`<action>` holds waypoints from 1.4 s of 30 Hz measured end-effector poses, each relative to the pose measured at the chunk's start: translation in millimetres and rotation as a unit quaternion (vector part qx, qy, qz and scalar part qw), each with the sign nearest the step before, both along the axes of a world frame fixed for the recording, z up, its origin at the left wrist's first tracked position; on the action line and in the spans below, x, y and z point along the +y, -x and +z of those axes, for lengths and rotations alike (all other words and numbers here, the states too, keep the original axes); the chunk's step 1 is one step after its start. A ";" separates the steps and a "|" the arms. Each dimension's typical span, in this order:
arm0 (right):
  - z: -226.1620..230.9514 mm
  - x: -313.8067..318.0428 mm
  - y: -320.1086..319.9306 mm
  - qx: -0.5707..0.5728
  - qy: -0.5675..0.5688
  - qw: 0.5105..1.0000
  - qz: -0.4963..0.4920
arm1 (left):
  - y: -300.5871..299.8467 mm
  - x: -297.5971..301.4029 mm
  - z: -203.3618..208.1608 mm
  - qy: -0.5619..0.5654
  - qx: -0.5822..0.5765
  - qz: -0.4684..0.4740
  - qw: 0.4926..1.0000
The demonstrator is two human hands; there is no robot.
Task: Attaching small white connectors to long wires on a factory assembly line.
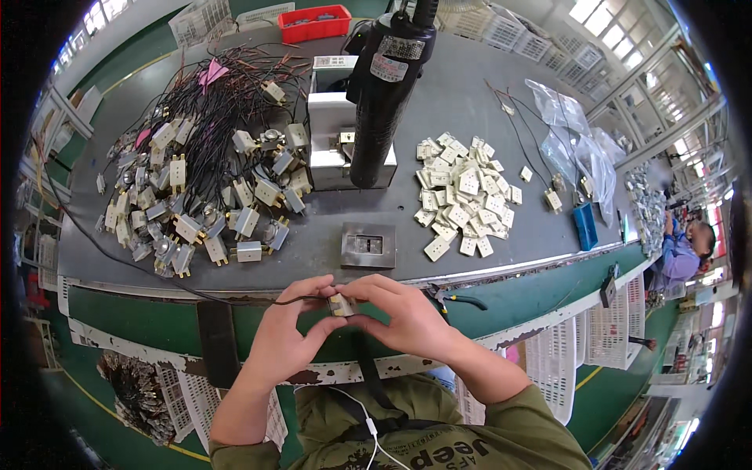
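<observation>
In front of the table's edge, my left hand [280, 341] and my right hand [415, 319] are closed on a small pale electrical block [339, 305] with brass-coloured parts. A black cable [258, 302] runs from it to the left, across the table's edge. Fingertips of both hands press on its sides and partly hide it. Just beyond my hands lies a rectangular metal fixture [368, 246] with a recess in its middle. On the left is a large heap of similar wired blocks [188, 227] with brass prongs. A pile of flat cream-coloured covers with holes [468, 188] lies on the right.
Behind the fixture stands a press with a black cylinder [384, 94] above a white base [333, 157]. Pliers [458, 298] lie near the right edge. Farther right are a blue box [584, 227], clear plastic bags [576, 133] and another person [680, 254]. A red tray [315, 25] sits at the back.
</observation>
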State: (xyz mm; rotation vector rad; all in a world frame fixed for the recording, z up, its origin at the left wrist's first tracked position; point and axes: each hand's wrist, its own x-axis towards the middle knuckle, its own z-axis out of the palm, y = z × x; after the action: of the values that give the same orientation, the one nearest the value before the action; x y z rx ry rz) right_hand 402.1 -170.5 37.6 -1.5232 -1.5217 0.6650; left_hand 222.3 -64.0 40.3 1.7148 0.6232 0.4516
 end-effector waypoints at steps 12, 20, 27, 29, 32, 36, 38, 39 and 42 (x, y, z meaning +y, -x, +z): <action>-11.5 -8.3 6.8 -0.032 -0.080 0.996 -0.034 | -3.9 -4.9 -4.1 -0.180 -0.048 -0.009 0.983; -2.7 -10.4 4.9 -0.001 -0.034 0.999 -0.006 | 1.0 -8.1 -2.5 -0.159 -0.047 -0.020 0.986; 7.4 -19.5 -16.7 0.023 -0.066 0.997 -0.013 | 32.3 1.3 -2.9 -0.123 -0.095 0.061 0.986; 10.3 -23.1 -38.6 0.012 -0.057 0.994 -0.093 | 58.0 15.3 -5.4 -0.100 -0.123 0.195 0.968; 7.6 -14.3 -92.4 -0.101 -0.047 0.946 -0.306 | 133.1 42.7 -8.7 -0.210 -0.046 0.382 0.899; -10.6 -26.7 -111.4 -0.281 -0.066 0.909 -0.300 | 279.8 59.8 -54.7 -0.208 0.022 0.617 0.759; -22.9 -38.3 -91.2 -0.132 -0.013 0.970 -0.202 | 353.0 48.5 -100.8 -0.222 0.019 0.667 0.711; -28.7 -42.0 -77.7 -0.085 0.002 0.982 -0.170 | 387.3 33.9 -125.4 -0.169 0.125 0.714 0.668; -32.6 -49.1 -44.8 -0.049 0.044 0.992 -0.105 | 456.5 -32.7 -214.3 -0.033 0.180 0.758 0.626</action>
State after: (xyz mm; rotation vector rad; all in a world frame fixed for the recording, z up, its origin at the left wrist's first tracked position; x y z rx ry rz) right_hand 446.9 -219.7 5.0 -1.7764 -1.3951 0.5469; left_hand -234.2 -96.7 -173.9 0.8972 2.3721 1.2791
